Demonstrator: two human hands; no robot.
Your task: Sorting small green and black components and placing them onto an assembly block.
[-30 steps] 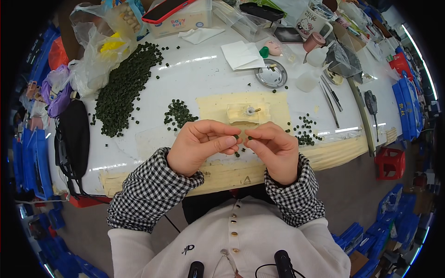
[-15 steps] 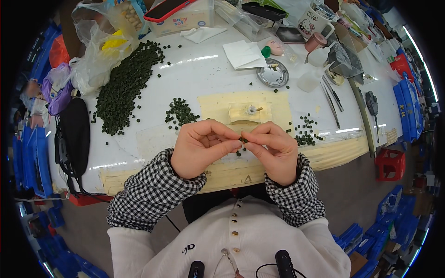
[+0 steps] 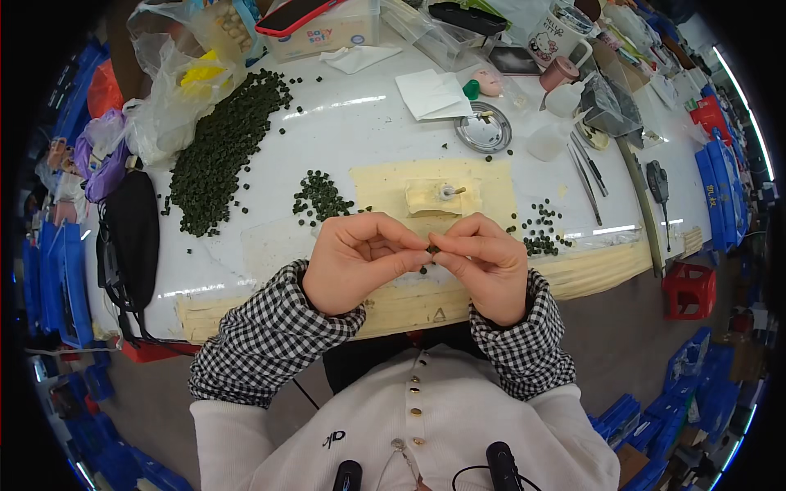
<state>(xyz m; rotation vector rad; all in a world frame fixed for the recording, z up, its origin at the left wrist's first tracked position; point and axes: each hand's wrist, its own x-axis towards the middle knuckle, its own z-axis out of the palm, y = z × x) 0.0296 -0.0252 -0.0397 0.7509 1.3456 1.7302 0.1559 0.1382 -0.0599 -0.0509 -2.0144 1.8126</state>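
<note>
Near the front edge of the table, my left hand and my right hand meet fingertip to fingertip. Thumb and forefinger of each are closed in a pinch on one small dark green piece, mostly hidden by the fingertips. Its exact kind is too small to make out. A cream-coloured taped block with a short peg stands just beyond my hands. Similar dark green pieces lie in a small pile beyond my left hand and in a scattered group by my right.
A large heap of dark green pieces covers the left of the table. Farther right are a round metal dish, folded white tissue, tweezers and a mug. A black pouch hangs at the left edge.
My hands hold almost the same place and pinch. The fingertips have shifted slightly around the small piece, and less of it shows now.
</note>
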